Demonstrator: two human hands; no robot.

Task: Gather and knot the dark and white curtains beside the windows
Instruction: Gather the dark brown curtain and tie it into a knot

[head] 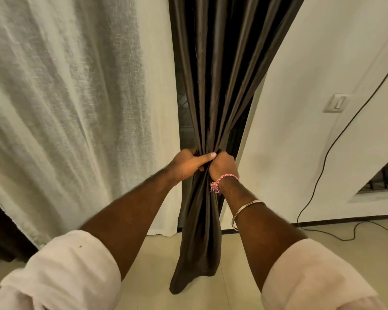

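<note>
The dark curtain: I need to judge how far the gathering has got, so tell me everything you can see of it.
The dark brown, slightly glossy fabric curtain hangs in long vertical folds between the white sheer curtain and the pale wall. At mid-height it is bunched into a narrow neck, where the left hand and right hand hold it side by side, each grip closed round the cloth. Below them it hangs as a loose tail, its end near the pale tiled floor. No knot shows.

Head-worn view, angled forward and down, close to the dark curtain (211,86), floor tiles (233,265) below it.
</note>
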